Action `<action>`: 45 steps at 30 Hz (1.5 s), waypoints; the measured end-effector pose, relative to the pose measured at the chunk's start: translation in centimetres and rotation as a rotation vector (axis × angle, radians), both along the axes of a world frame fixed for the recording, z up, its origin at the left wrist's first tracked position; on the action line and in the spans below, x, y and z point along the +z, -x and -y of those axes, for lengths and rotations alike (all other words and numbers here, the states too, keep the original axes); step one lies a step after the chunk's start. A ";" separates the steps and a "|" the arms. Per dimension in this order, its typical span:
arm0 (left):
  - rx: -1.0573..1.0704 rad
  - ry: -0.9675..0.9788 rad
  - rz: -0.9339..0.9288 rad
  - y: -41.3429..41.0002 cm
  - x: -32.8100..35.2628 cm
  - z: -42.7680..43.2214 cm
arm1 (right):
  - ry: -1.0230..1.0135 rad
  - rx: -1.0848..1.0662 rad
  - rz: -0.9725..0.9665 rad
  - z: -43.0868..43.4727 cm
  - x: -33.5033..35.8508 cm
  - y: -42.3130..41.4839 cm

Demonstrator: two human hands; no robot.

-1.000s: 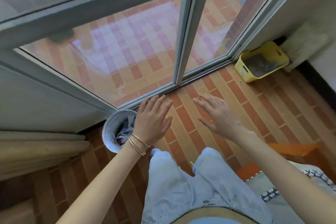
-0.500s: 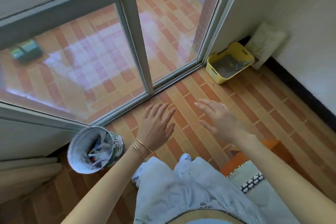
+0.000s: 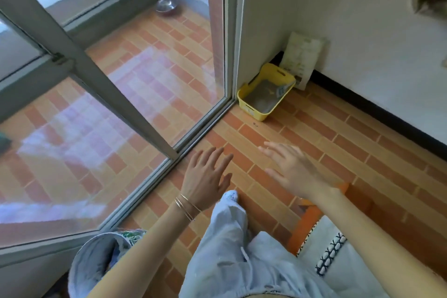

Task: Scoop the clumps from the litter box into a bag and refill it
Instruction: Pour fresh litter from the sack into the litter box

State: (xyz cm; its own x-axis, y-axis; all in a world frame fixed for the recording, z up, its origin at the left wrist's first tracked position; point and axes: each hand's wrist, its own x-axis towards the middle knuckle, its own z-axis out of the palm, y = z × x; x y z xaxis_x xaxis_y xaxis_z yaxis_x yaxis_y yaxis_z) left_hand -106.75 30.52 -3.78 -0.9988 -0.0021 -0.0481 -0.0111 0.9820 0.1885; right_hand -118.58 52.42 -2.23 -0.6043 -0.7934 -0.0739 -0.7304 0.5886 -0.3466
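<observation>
A yellow litter box (image 3: 250, 110) sits on the brick-pattern floor in the corner between the glass door and the white wall. Grey litter fills it, and a pale scoop (image 3: 281, 89) rests against its far rim. A cream litter bag (image 3: 302, 58) leans on the wall just behind it. My left hand (image 3: 205, 178) and my right hand (image 3: 294, 170) hover over the floor, fingers spread, holding nothing, well short of the box.
A lined waste bin (image 3: 96, 261) with scraps stands at lower left, under my left forearm. A sliding glass door (image 3: 145, 68) runs along the left. An orange-edged mat (image 3: 312, 220) lies at lower right. A black skirting (image 3: 387, 116) lines the wall.
The view has swung right and forward, bringing the litter box and bag closer to centre. Both hands stay open and empty in front of me.
</observation>
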 end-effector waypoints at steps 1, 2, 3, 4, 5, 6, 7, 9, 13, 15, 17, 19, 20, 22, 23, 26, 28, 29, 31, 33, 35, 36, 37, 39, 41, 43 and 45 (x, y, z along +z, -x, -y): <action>-0.023 -0.001 -0.001 1.3 0.0 0.2 | 0.002 -0.029 0.004 -0.1 0.1 0.6; -0.042 -0.001 -0.001 2.6 0.1 0.4 | 0.000 -0.057 0.010 -0.1 0.1 1.3; -0.058 -0.001 -0.004 4.0 0.1 0.6 | -0.002 -0.083 0.023 -0.1 0.2 2.1; -0.077 -0.002 -0.004 5.4 0.2 0.9 | -0.001 -0.106 0.039 0.0 0.3 2.9; -0.098 -0.002 0.001 6.9 0.4 1.2 | 0.001 -0.123 0.049 0.1 0.5 3.9; -0.120 0.000 0.007 8.3 0.7 1.6 | -0.001 -0.136 0.049 0.2 0.6 4.9; -0.145 0.004 0.010 9.7 0.9 1.9 | -0.002 -0.147 0.039 0.4 0.8 6.0; -0.204 0.014 -0.003 12.3 1.4 2.5 | 0.005 -0.175 0.011 0.6 1.3 7.9; -0.308 0.042 -0.022 17.0 2.1 3.5 | 0.041 -0.257 -0.028 1.0 1.9 11.2; -0.330 0.040 -0.019 19.2 2.1 3.6 | 0.049 -0.305 -0.043 1.0 1.8 12.5; -0.338 0.024 -0.014 20.6 1.9 3.3 | 0.049 -0.337 -0.036 0.8 1.4 13.3; -0.349 0.021 -0.001 21.9 1.5 2.7 | 0.050 -0.348 -0.027 0.5 1.0 14.0; -0.354 0.018 0.008 22.6 1.2 2.3 | 0.049 -0.346 -0.028 0.2 0.7 14.5; -0.357 0.009 0.024 23.9 0.4 1.5 | 0.043 -0.349 -0.020 -0.5 0.0 15.8; -0.357 0.002 0.027 24.6 0.0 0.9 | 0.038 -0.353 -0.009 -1.1 -0.3 16.5; -0.353 -0.014 0.032 26.6 -0.8 -1.1 | 0.033 -0.357 0.014 -3.3 -0.9 18.8; -0.360 -0.014 0.031 28.4 -1.1 -2.7 | 0.022 -0.352 0.035 -5.0 -1.2 20.6; -0.361 -0.015 0.030 29.5 -1.2 -3.6 | 0.011 -0.348 0.047 -5.9 -1.3 21.7; -0.355 -0.014 0.021 32.0 -1.3 -5.5 | -0.009 -0.330 0.065 -7.6 -1.2 24.2; -0.352 0.000 0.009 34.5 -1.1 -7.6 | -0.016 -0.316 0.072 -9.3 -0.8 26.8; -0.344 0.006 -0.011 36.7 -0.9 -9.9 | -0.016 -0.291 0.076 -11.0 -0.3 29.5; -0.335 -0.006 -0.025 37.7 -0.8 -11.1 | -0.014 -0.274 0.067 -11.8 -0.1 30.8; -0.325 -0.021 -0.039 38.7 -0.8 -12.2 | -0.018 -0.262 0.064 -12.6 -0.1 32.1; -0.306 -0.040 -0.060 40.5 -0.8 -14.0 | -0.027 -0.240 0.071 -14.1 0.0 34.9; -0.284 -0.045 -0.077 42.3 -0.9 -15.1 | -0.037 -0.219 0.070 -15.1 0.1 37.5; -0.259 -0.048 -0.088 43.9 -0.9 -15.5 | -0.048 -0.213 0.074 -15.8 0.2 39.5; -0.241 -0.023 -0.093 45.1 -0.8 -15.6 | -0.043 -0.205 0.092 -16.0 0.0 41.1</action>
